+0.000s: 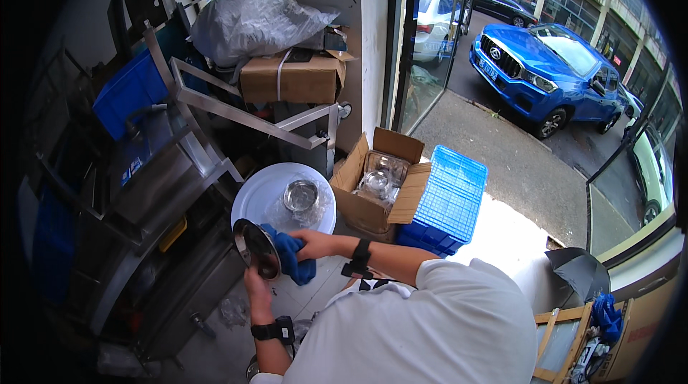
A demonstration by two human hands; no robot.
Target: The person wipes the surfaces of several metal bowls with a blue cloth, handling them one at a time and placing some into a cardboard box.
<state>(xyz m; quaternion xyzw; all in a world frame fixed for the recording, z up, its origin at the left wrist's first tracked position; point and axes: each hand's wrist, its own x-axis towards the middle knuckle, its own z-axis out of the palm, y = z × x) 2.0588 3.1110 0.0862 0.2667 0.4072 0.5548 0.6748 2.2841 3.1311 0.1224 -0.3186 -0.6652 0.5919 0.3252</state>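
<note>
My left hand (257,282) grips the lower rim of a shiny round metal bowl or lid (258,248), tilted nearly upright. Bunched in my right hand (313,244) is a blue cloth (292,256), pressed against the side of that metal piece. Just beyond my hands stands a round white lid or tub top (250,190), and on it a small round metal dish (301,195) lies on crumpled clear plastic wrap (277,212). To the right, an open cardboard box (349,190) holds clear plastic and shiny containers (378,182).
A blue plastic crate (449,196) stands right of the open box. Metal frames (242,115) and a steel cabinet (161,169) crowd the left. A taped carton (293,80) bears a grey plastic bag (252,21). A black umbrella (578,274) lies at right, near the glass doorway.
</note>
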